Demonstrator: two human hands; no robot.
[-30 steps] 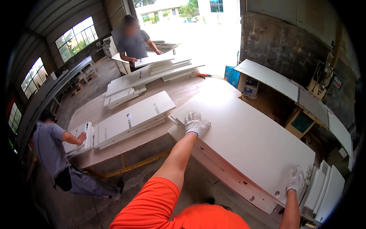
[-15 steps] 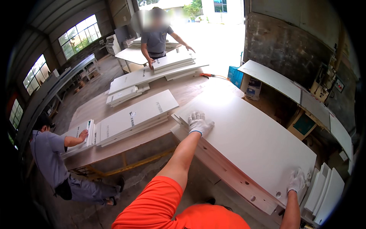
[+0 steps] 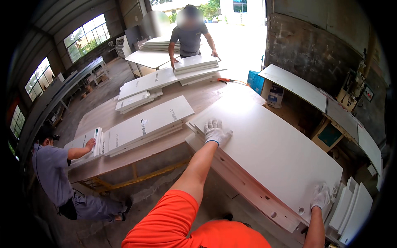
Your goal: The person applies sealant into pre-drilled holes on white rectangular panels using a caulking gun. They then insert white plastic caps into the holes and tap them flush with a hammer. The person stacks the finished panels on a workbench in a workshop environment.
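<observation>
A large white panel (image 3: 269, 144) lies flat on top of a stack of boards in front of me. My left hand (image 3: 217, 132), in a white work glove, rests on its left part with the fingers spread. Near the panel's right end my right hand (image 3: 321, 196), gloved as well, lies on the surface beside some round holes; its fingers point away from me and look stretched out. Neither hand grips anything. Below the panel, the edges of pinkish boards (image 3: 244, 182) with round holes show.
Stacked white boards (image 3: 149, 124) lie on a wooden table (image 3: 95, 120) to the left. One person (image 3: 53, 173) works there at left; another (image 3: 191, 39) handles boards at the far side. More panels (image 3: 351, 206) stand at right, near a workbench (image 3: 297, 89). An orange-handled tool (image 3: 225, 80) lies beyond.
The far person has moved to the right, and the small boards under that person's hands have slid right too. The person at left has shifted slightly. My hands stay in place.
</observation>
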